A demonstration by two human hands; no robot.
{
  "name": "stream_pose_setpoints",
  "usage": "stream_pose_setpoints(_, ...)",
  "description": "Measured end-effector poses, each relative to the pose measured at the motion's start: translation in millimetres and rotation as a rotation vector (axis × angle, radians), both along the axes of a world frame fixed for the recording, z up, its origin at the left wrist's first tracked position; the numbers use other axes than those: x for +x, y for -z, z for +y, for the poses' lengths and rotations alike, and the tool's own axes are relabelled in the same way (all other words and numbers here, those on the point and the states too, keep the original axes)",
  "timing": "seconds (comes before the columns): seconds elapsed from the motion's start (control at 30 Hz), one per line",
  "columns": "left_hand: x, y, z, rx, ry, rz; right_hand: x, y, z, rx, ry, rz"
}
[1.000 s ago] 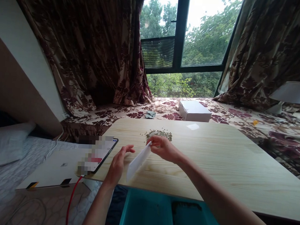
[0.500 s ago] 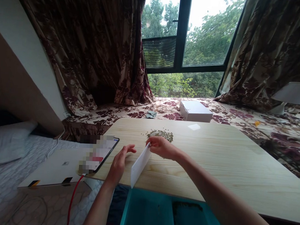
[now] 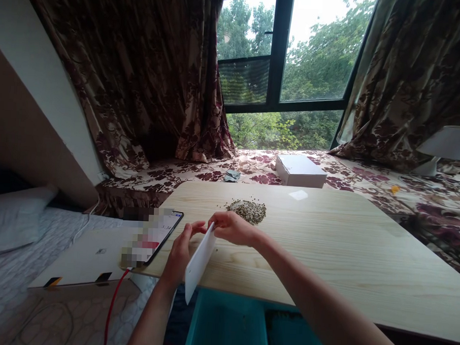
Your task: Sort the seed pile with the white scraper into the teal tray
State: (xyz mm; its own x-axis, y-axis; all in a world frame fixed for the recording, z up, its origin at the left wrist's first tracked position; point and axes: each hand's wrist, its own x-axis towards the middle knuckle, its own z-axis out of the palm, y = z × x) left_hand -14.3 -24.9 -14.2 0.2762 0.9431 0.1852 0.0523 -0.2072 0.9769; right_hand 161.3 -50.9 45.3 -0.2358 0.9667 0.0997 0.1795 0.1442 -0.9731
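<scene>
My right hand [image 3: 233,227] grips one end of a thin white card [image 3: 200,265], holding it on edge and tilted toward the table's front edge. My left hand [image 3: 180,251] is just left of the card, fingers stretched toward its top end; whether the fingertips touch it I cannot tell. Beyond my right hand a pile of small greenish-brown seeds [image 3: 251,211] lies on the pale wooden table [image 3: 326,248], with a few strays around it. Below the table's front edge is a turquoise divided tray [image 3: 227,320], partly hidden by my right forearm.
A tablet [image 3: 162,235] with a red cable [image 3: 112,304] lies at the table's left edge, above a flat cardboard box [image 3: 81,257]. On the flowered window seat are a white box [image 3: 302,170], a crumpled greyish item [image 3: 232,175] and a white lamp [image 3: 448,144].
My right hand has moved left and slightly toward me with the white card, closer to my left hand. More of the seed pile shows now.
</scene>
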Motion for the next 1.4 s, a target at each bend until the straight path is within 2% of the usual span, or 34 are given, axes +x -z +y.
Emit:
stream_pose_setpoints(0.13,0.2,2.6,3.0,0.004,0.008,0.008,15.3,-4.1,-12.0,-0.014,0.025,-0.057)
stream_pose_setpoints(0.43,4.7,-9.6,-8.6,0.056,0.039,0.177,58.1,-10.0,-38.4,0.0,0.136,-0.103)
stream_pose_setpoints(0.67,5.2,-7.7,-7.7,0.047,0.043,0.17,79.9,-16.8,-52.9,-0.015,0.211,-0.137)
stream_pose_setpoints(1.0,5.0,-6.7,-7.7,0.045,0.057,0.17,103.9,-17.1,-74.9,-0.021,0.267,-0.203)
stream_pose_setpoints(1.2,5.9,-7.3,-8.7,0.047,0.041,0.169,147.0,-17.5,-96.0,0.035,0.516,-0.103)
stream_pose_setpoints(1.3,5.5,-6.4,-8.4,0.047,0.047,0.172,170.0,-11.8,-106.2,-0.04,0.614,-0.058)
stream_pose_setpoints(1.4,5.0,-5.5,-8.2,0.045,0.046,0.181,180.2,-5.5,-111.1,-0.111,0.647,-0.036)
